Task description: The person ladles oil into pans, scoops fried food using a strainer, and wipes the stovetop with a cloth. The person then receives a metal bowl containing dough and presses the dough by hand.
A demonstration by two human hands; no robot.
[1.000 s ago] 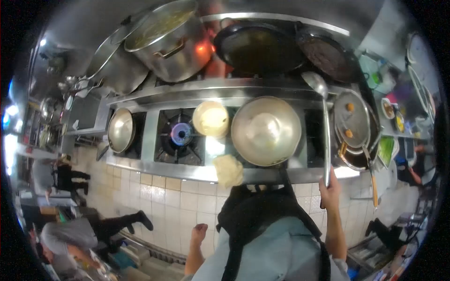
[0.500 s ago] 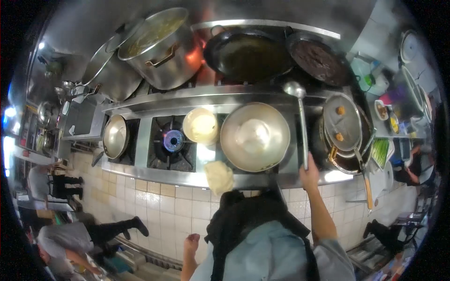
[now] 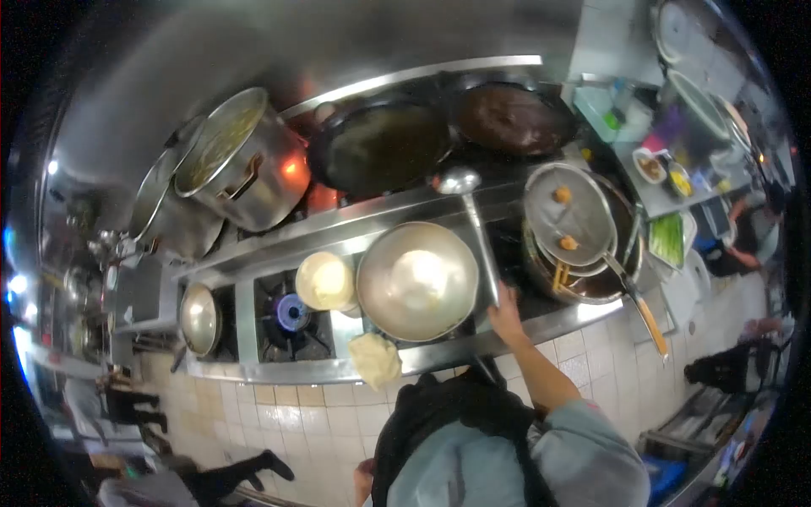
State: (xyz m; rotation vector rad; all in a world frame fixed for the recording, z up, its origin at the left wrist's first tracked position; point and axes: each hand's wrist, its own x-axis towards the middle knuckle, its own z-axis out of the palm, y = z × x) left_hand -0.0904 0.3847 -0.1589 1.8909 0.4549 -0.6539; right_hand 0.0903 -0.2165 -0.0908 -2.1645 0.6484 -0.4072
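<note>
My right hand [image 3: 507,318] is closed around the lower handle of a long metal ladle [image 3: 478,228]. The ladle's bowl points away from me, just in front of the dark pans at the back. Left of the ladle, a wide steel wok [image 3: 418,280] sits on the stove with nothing visible inside but glare. Beside the wok stands a round tub with pale contents [image 3: 326,281]. A folded pale cloth [image 3: 375,361] lies over the stove's front edge. My left hand [image 3: 364,480] hangs low by my apron, its fingers mostly hidden.
A lit burner [image 3: 292,312] and a small pan [image 3: 201,318] are on the left. Large stockpots [image 3: 245,165] and two dark pans [image 3: 380,145] line the back. At right, a strainer with two brown pieces [image 3: 571,215] rests over a pot. Other people stand at both sides.
My view has turned, so the stove appears tilted and shifted left. My right hand still grips the ladle. My left hand has dropped lower and closer to my body.
</note>
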